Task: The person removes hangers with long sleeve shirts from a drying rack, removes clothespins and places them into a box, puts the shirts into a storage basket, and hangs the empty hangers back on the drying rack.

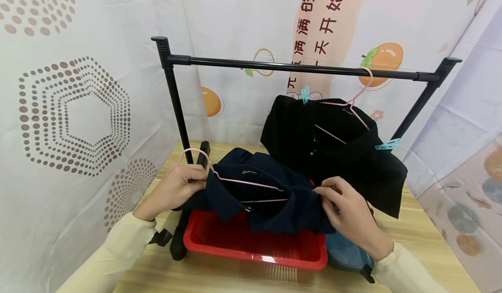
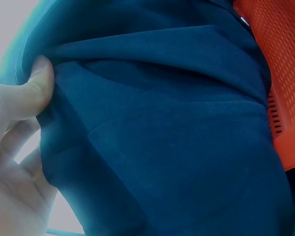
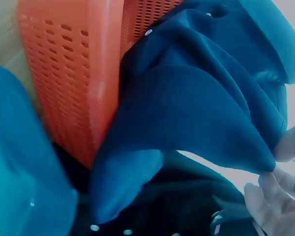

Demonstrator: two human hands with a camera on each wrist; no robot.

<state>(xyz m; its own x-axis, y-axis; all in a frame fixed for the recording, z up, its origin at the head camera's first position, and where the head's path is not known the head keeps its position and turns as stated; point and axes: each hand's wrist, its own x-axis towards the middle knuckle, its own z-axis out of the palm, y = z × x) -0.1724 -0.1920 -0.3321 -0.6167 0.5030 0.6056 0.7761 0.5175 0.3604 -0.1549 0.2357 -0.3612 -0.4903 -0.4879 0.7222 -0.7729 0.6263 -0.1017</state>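
A navy collared shirt [image 1: 274,210] is spread above the red basket, with a pink hanger [image 1: 251,182] inside its neck opening. At the shirt's left shoulder, my left hand [image 1: 181,185] pinches the cloth just below the hanger's hook. My right hand [image 1: 347,208] pinches the opposite shoulder between thumb and fingertips. In the left wrist view, the thumb of the left hand [image 2: 19,142] presses on the folded navy cloth [image 2: 172,147]. The right wrist view has the fingers of the right hand [image 3: 280,187] at a corner of the shirt [image 3: 186,113].
Behind stands a black clothes rack [image 1: 274,65], from which a black shirt [image 1: 337,153] hangs on a pink hanger, with light-blue clothespins [image 1: 388,144] on it. Beneath the navy shirt sits a red basket [image 1: 255,258]. A blue container [image 1: 347,254] stands to its right on the wooden table [image 1: 219,280].
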